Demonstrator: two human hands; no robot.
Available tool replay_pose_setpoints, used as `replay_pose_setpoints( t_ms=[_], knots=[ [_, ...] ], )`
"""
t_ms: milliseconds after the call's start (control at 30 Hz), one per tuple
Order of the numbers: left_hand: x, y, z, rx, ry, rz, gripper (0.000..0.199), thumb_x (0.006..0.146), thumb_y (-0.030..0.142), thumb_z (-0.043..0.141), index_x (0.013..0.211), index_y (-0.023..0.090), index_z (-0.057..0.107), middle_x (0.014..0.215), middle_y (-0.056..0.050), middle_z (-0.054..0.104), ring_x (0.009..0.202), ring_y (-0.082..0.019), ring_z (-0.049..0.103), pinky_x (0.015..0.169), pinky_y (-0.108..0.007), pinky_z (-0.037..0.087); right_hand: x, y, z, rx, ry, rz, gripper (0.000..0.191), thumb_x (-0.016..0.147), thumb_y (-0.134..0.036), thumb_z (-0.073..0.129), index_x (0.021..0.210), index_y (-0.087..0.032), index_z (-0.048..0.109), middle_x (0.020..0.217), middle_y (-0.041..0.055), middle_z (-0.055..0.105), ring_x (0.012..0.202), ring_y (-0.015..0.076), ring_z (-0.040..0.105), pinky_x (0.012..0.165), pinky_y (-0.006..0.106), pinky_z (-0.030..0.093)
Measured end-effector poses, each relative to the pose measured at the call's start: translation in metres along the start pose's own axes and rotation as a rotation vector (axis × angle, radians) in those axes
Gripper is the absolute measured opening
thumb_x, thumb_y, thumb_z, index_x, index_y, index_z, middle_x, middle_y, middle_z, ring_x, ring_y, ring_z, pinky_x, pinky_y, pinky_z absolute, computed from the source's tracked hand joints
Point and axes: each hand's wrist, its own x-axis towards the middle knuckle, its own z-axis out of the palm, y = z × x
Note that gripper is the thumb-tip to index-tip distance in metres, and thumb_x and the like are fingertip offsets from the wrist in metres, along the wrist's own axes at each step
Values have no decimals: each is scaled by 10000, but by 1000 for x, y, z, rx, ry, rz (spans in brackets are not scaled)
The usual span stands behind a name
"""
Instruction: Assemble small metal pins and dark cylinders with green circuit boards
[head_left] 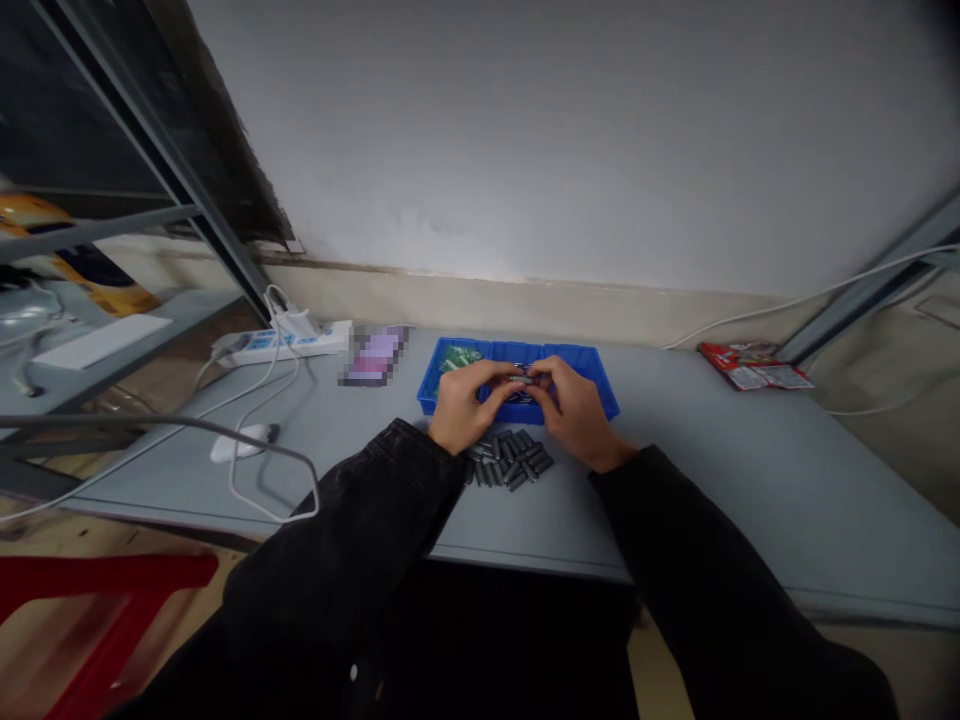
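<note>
My left hand (469, 405) and my right hand (574, 410) hover over a blue plastic tray (581, 364), with their fingertips meeting above its middle. Between them they pinch a small metal part (519, 378), mostly hidden by my fingers. Green circuit boards (459, 358) lie in the tray's left end. A loose pile of several dark grey cylinders (508, 460) lies on the grey table (697, 480), just in front of the tray and beneath my wrists. Much of the tray's inside is hidden by my hands.
A white power strip (281, 345) with plugs and white cables lies at the table's back left. Next to it is a pixelated pink object (373, 355). A white mouse (240, 441) sits at left, red packets (754, 365) at back right, and metal shelving stands at left.
</note>
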Motion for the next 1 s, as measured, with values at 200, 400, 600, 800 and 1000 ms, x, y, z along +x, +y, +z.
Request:
replay_pose_setpoints(
  t_ms=[200, 400, 600, 800, 1000],
  knots=[
    [-1, 0, 0, -5, 0, 0, 151, 905, 254, 687, 1017, 157, 717, 902, -39, 751, 754, -111, 683, 757, -249, 556, 2, 0, -1, 11, -14, -60, 180, 1038, -294, 397, 1028, -232, 566, 986, 51, 638, 936, 195, 622, 812, 328, 494],
    [0, 1, 0, -15, -8, -3, 146, 919, 256, 669, 1013, 155, 716, 928, -48, 751, 778, -117, 695, 760, -254, 562, -1, 2, 1, -5, 6, -7, 191, 979, -284, 526, 1161, -226, 523, 1017, 46, 650, 856, 188, 637, 767, 320, 506],
    [0, 1, 0, -28, -21, 11, 154, 913, 253, 675, 1017, 146, 713, 928, -55, 753, 760, -115, 693, 750, -251, 568, 1, 4, 1, -12, -10, -35, 115, 1017, -267, 432, 1034, -231, 540, 986, 46, 630, 887, 192, 619, 762, 318, 487],
    [0, 0, 0, 3, -2, 8, 151, 917, 258, 670, 1019, 157, 717, 918, -50, 755, 781, -125, 701, 786, -272, 572, 2, 0, -2, 10, -33, -63, 165, 1032, -296, 420, 1073, -235, 568, 1016, 55, 639, 962, 202, 624, 820, 329, 497],
    [1, 1, 0, -10, 11, -17, 137, 910, 258, 679, 993, 155, 717, 905, -45, 753, 767, -121, 697, 765, -262, 569, -1, 3, 0, -6, -6, 11, 129, 993, -282, 501, 1106, -230, 534, 984, 40, 654, 837, 188, 638, 750, 320, 501]
  ],
)
